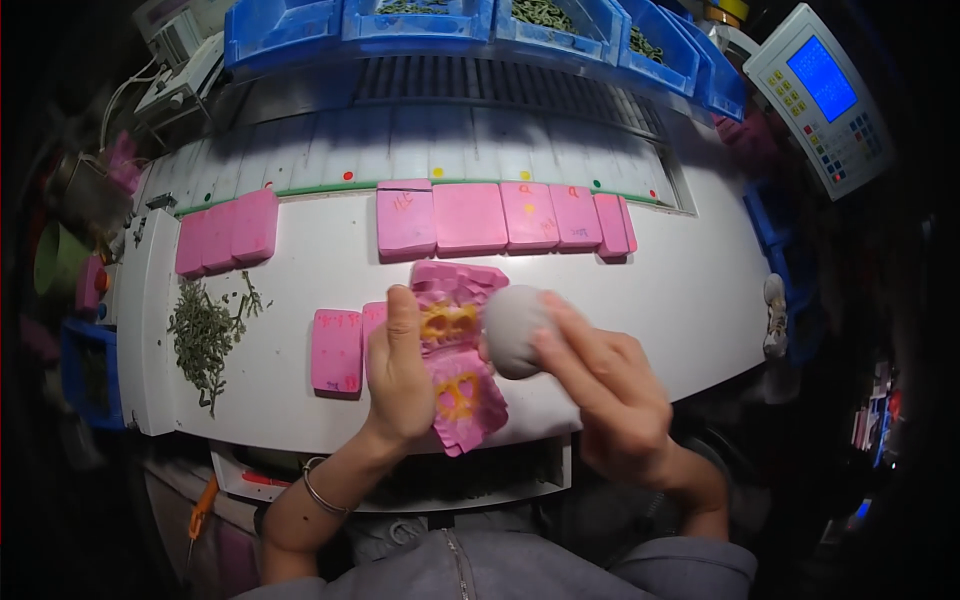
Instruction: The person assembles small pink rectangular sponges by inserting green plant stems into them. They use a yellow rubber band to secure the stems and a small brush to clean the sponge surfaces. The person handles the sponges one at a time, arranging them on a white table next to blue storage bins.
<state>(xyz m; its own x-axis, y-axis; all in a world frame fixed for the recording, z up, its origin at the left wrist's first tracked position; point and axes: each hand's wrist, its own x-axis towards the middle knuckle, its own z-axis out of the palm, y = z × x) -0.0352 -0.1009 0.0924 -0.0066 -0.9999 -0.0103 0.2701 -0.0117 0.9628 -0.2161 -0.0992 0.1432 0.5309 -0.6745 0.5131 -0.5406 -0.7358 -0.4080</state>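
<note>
I am pressing my left hand (398, 375), fingers together, on an opened pink mould (458, 352) lying at the white bench's (640, 300) near edge. My right hand (600, 385) is gripping a grey ball (513, 330) beside it. The overhanging mould could tip off.

The open mould (455, 350) is pink with yellow-orange hollows. The ball (515, 330) is pale grey. The far row of blocks (500, 217) is pink on a white table (680, 290). The left heap of small pieces (205, 335) is dark green. The far bins (480, 25) are blue.
</note>
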